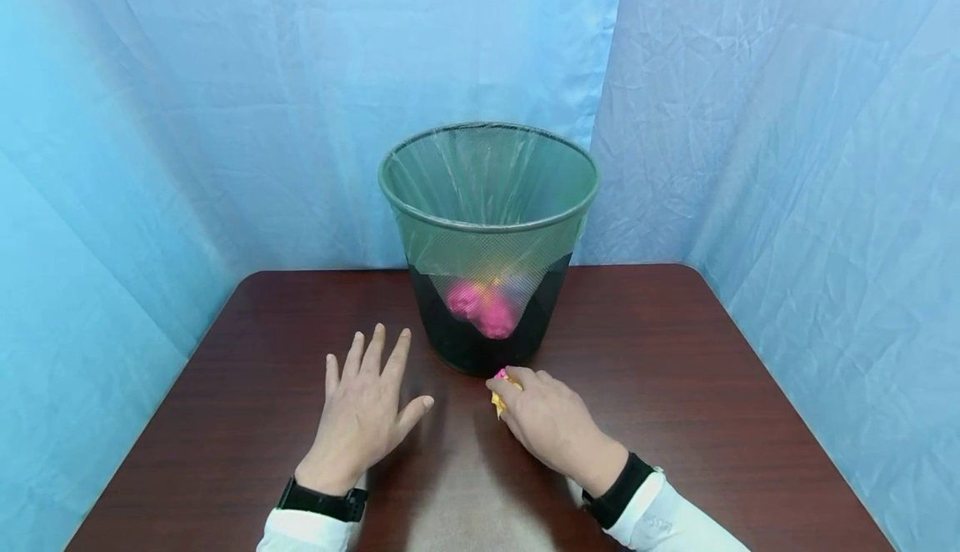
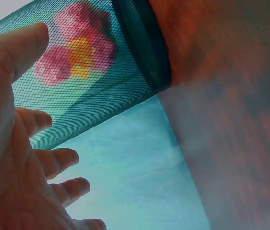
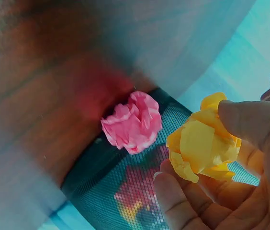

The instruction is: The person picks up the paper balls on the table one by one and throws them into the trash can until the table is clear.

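Note:
My right hand (image 1: 551,419) pinches a crumpled yellow paper ball (image 3: 202,141) between thumb and fingers, low in front of a mesh wastebasket (image 1: 442,327). A crumpled pink paper ball (image 3: 134,122) lies on the table near the foot of the basket. From above, the right fingers hide most of both balls. To the left, my left hand (image 1: 360,419) is held palm down with its fingers spread and straight, with nothing in it. Through the mesh, pink and yellow paper balls (image 2: 75,40) show inside the basket.
The wastebasket has a thin translucent liner (image 1: 487,168) folded over its rim. It stands upright toward the back of the dark brown table (image 1: 660,352). Blue cloth (image 1: 300,102) hangs behind the table and on both sides.

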A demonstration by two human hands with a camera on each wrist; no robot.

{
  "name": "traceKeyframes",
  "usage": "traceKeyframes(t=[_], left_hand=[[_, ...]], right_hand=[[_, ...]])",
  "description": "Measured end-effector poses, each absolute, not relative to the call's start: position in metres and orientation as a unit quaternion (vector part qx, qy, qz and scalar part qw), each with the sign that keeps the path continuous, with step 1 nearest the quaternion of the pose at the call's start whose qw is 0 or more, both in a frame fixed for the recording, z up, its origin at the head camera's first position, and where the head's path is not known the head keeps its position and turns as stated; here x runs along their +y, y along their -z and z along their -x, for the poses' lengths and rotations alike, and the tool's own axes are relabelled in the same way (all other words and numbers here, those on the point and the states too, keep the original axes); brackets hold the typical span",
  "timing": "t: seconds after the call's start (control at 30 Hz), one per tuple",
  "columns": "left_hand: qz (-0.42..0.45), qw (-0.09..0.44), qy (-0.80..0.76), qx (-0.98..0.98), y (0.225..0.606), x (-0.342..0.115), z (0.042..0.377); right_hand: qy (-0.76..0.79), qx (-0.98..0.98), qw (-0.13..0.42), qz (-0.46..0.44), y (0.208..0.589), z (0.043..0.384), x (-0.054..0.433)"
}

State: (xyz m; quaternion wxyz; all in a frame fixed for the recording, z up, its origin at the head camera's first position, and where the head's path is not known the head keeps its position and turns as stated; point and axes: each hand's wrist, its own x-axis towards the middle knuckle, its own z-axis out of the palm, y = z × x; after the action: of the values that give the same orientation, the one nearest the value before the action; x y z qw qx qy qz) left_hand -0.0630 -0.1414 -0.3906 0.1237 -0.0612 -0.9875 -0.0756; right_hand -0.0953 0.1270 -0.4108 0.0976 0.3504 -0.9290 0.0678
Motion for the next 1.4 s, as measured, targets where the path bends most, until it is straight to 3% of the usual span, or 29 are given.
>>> traceKeyframes(t=[0.13,0.63,1.0,1.4], left_hand=[[0.061,0.122,0.075,-0.988,0.384,-0.141,0.065],[0.075,0.154,0.065,-0.983,0.348,-0.145,0.072],[0.087,0.189,0.057,-0.976,0.326,-0.143,0.079],[0.093,0.191,0.061,-0.975,0.308,-0.141,0.081]], right_hand=[[-0.070,-0.931,0.109,-0.341,0.402,0.098,0.129],[-0.102,-0.903,0.234,-0.345,0.337,0.120,0.152],[-0.103,-0.906,0.253,-0.324,0.297,0.123,0.161],[-0.118,-0.905,0.266,-0.309,0.275,0.121,0.174]])
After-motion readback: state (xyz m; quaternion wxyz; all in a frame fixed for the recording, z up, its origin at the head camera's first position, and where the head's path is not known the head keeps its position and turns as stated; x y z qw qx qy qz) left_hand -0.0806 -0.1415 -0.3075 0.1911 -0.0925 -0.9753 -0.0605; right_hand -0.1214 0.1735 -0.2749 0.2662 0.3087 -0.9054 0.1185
